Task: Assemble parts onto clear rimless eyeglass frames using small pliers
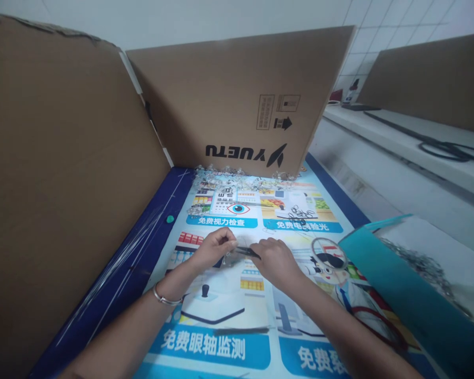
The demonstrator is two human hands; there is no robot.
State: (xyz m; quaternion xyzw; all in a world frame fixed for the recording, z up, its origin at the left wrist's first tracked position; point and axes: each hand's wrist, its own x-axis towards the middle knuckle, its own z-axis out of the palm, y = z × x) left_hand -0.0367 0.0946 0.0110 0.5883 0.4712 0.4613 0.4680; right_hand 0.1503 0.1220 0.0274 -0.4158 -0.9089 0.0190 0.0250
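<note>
My left hand is closed in a pinch above the middle of the printed sheet. At its fingertips is a small clear piece, too fine to make out well. My right hand is wrapped round a dark tool with two narrow pointed jaws, its handles hidden in my palm. The jaws point left and reach the fingertips of my left hand. Beyond my hands lie many clear, glittering small pieces along the back of the sheet, and a cluster of dark wire loops to the right.
Cardboard panels stand at the back and left. On the right is a teal box containing a tangle of fine wire-like pieces. A white ledge carries a black cable. A green cap-like disc lies on the blue edge.
</note>
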